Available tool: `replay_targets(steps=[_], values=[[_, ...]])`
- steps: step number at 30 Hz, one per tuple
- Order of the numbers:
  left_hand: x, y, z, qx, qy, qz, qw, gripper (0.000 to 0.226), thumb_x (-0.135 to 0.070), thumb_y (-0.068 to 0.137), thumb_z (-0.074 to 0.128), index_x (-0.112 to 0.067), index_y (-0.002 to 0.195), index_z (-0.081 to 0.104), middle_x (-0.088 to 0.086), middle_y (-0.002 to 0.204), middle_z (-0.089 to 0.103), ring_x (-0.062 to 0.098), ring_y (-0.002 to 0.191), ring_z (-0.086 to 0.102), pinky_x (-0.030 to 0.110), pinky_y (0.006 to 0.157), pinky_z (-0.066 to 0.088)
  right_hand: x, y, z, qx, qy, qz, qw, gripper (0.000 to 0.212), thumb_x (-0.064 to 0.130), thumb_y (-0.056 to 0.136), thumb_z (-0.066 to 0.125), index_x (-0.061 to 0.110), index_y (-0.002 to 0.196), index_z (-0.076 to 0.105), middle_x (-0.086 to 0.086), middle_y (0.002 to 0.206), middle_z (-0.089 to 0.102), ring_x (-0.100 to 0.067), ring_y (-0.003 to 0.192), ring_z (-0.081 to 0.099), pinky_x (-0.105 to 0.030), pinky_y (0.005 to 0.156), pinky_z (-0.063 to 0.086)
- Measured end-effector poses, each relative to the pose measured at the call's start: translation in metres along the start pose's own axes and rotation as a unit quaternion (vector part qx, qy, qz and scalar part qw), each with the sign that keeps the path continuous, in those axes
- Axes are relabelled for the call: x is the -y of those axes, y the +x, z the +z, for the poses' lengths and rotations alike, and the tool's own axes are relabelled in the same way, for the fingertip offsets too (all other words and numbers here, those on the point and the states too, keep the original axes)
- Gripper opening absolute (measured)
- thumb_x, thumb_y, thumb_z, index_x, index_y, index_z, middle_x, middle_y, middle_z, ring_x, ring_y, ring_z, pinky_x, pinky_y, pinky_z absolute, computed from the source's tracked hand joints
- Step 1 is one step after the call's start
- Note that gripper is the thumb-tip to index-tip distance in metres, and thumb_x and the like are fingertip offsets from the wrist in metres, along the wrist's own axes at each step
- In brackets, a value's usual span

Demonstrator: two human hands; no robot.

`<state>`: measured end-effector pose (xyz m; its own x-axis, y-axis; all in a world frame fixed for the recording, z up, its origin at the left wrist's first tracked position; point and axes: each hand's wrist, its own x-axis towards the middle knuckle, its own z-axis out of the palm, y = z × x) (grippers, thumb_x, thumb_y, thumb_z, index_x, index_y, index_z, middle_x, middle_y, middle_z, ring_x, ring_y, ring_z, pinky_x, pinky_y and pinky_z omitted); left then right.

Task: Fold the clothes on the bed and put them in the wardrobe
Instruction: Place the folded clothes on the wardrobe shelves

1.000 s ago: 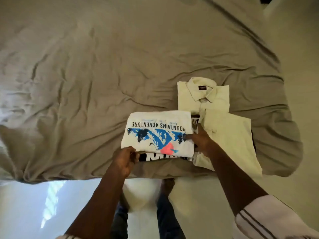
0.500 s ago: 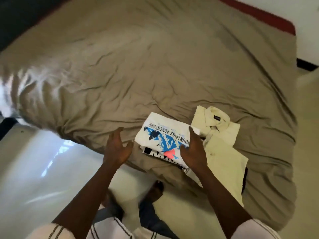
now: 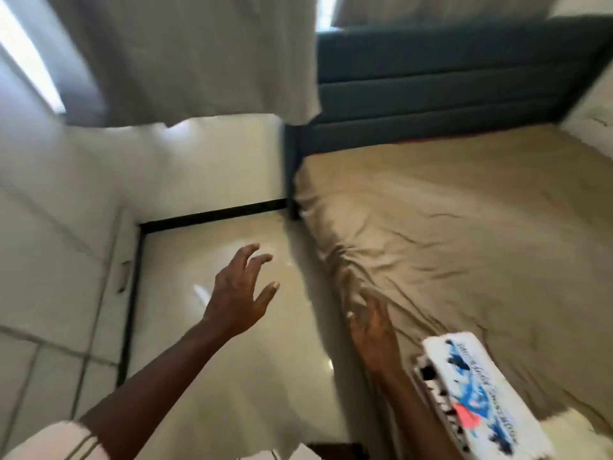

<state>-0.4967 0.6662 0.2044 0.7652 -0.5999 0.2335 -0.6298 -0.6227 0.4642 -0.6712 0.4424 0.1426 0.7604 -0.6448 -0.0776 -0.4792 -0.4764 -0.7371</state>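
Folded white tee w/ blue-and-pink print, flat on the tan bed sheet at bottom right, close to the mattress edge. Stacked on a second folded garment w/ black-and-white print, only its edge peeking out on the floor side. Pale cloth just beyond the stack at the frame's corner (too blurred to name).

Right hand in the air over the bed's edge, near the stack but clear of it, forearm running close alongside. Fingers spread and fairly straight, holding nothing. Left hand further out over the glossy floor, well apart from the clothes, fingers fanned wide, thumb out, likewise empty. Striped white sleeve at lower left.

Sheet wrinkled, esp. along the near side. Dark blue-grey padded headboard at the far end, grey curtain hanging next to it. White panelled front w/ a small handle along the left; cannot tell if wardrobe.
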Motion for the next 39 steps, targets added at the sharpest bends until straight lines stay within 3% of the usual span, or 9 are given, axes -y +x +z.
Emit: replay_targets(steps=[3,10,15,19,23,30,33,36,39], values=[[0.063,-0.071,-0.064,-0.051,0.063,-0.077,0.994,0.048,-0.048,0.093,0.061,-0.025,0.134,0.055,0.004,0.153,0.041,0.025,0.140,0.045,0.050,0.101,0.045,0.073,-0.031,0.058,0.087,-0.007,-0.075,0.993,0.047,0.022,0.096,0.066,0.006,0.140,0.058,-0.017,0.138,0.058,-0.032,0.129,0.056,-0.031,0.111,0.038],[0.159,-0.226,-0.179,-0.081,0.254,-0.202,0.942,0.046,-0.043,0.089,0.063,-0.024,0.131,0.059,0.007,0.162,0.036,0.026,0.156,0.025,0.059,0.117,0.027,0.193,-0.121,0.171,0.299,0.010,-0.162,0.940,0.031,0.021,0.099,0.065,0.026,0.129,0.066,0.010,0.122,0.066,0.000,0.095,0.065,-0.027,0.082,0.053],[0.225,-0.324,-0.251,-0.018,0.414,-0.288,0.863,0.045,-0.030,0.082,0.069,-0.017,0.124,0.063,0.015,0.164,0.035,0.034,0.157,0.020,0.066,0.122,0.010,0.264,-0.187,0.263,0.476,-0.026,-0.164,0.863,0.024,0.028,0.097,0.064,0.032,0.120,0.069,0.009,0.106,0.072,-0.007,0.091,0.070,-0.029,0.084,0.056],[0.261,-0.398,-0.284,0.152,0.538,-0.288,0.778,0.052,-0.011,0.079,0.061,-0.007,0.131,0.058,0.026,0.167,0.022,0.045,0.157,0.009,0.071,0.121,-0.004,0.294,-0.244,0.332,0.599,0.009,-0.056,0.799,0.027,0.021,0.099,0.064,0.017,0.126,0.066,-0.003,0.103,0.072,-0.018,0.084,0.068,-0.032,0.070,0.052],[0.285,-0.442,-0.289,0.282,0.566,-0.272,0.726,0.075,0.006,0.086,0.007,0.000,0.160,0.017,0.033,0.165,-0.018,0.052,0.151,-0.021,0.068,0.114,-0.026,0.306,-0.300,0.404,0.661,0.048,0.088,0.744,0.037,0.032,0.084,0.074,0.015,0.116,0.067,-0.005,0.100,0.065,-0.022,0.085,0.062,-0.029,0.067,0.050],[0.322,-0.461,-0.261,0.218,0.584,-0.223,0.749,0.052,-0.004,0.108,0.019,0.003,0.158,0.029,0.031,0.168,0.006,0.049,0.156,0.008,0.062,0.126,0.010,0.319,-0.345,0.534,0.649,0.097,0.286,0.698,0.035,0.038,0.097,0.066,0.019,0.125,0.059,-0.006,0.123,0.057,-0.024,0.117,0.054,-0.037,0.091,0.046],[0.320,-0.464,-0.264,0.254,0.589,-0.224,0.734,0.057,-0.008,0.105,0.021,0.005,0.160,0.018,0.034,0.167,-0.006,0.052,0.155,-0.004,0.065,0.125,0.000,0.319,-0.354,0.573,0.628,0.154,0.354,0.676,0.044,0.048,0.103,0.054,0.020,0.138,0.055,-0.005,0.138,0.057,-0.027,0.131,0.052,-0.041,0.106,0.040],[0.320,-0.464,-0.265,0.257,0.595,-0.233,0.726,0.061,-0.013,0.102,0.026,0.006,0.159,0.018,0.035,0.166,-0.010,0.053,0.154,-0.009,0.066,0.123,-0.009,0.316,-0.355,0.591,0.618,0.177,0.403,0.651,0.038,0.055,0.097,0.057,0.019,0.105,0.065,-0.006,0.106,0.068,-0.023,0.099,0.064,-0.037,0.092,0.047],[0.325,-0.465,-0.263,0.238,0.598,-0.223,0.733,0.062,-0.017,0.104,0.031,0.009,0.159,0.017,0.035,0.167,-0.004,0.051,0.156,-0.002,0.062,0.126,0.002,0.320,-0.346,0.601,0.648,0.135,0.391,0.640,0.037,0.056,0.088,0.063,0.021,0.079,0.058,-0.004,0.082,0.061,-0.021,0.078,0.064,-0.036,0.083,0.045]])
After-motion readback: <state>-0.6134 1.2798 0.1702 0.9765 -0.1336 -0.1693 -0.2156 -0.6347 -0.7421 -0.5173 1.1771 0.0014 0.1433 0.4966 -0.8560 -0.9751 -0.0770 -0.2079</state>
